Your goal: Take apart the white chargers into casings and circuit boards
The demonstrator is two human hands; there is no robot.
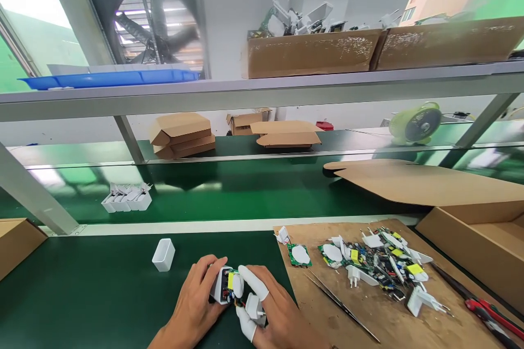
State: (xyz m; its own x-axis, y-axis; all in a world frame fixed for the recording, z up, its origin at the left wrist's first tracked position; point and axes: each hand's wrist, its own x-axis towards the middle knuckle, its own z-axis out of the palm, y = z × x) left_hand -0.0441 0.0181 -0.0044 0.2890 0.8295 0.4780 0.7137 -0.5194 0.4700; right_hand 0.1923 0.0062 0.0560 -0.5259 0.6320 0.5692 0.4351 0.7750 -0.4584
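Note:
My left hand (195,297) is closed round a white plastic charger housing (218,288) at the bench's front edge. A small circuit board (230,282) with a yellow patch and a white round pad sits at the housing's open side; how far inside it is I cannot tell. My right hand (282,311), with white covers on thumb and index finger, pinches a white plug piece (255,308) beside the board. Behind my left hand, an open white housing (164,254) stands on the green bench.
A brown board (327,311) on the right bears metal tweezers (344,308), a heap of circuit boards and plugs (385,262), and red-handled pliers (495,319). An open carton (470,245) lies beyond. Several white housings (126,198) stand on the green conveyor (229,191). A shelf (229,95) crosses above.

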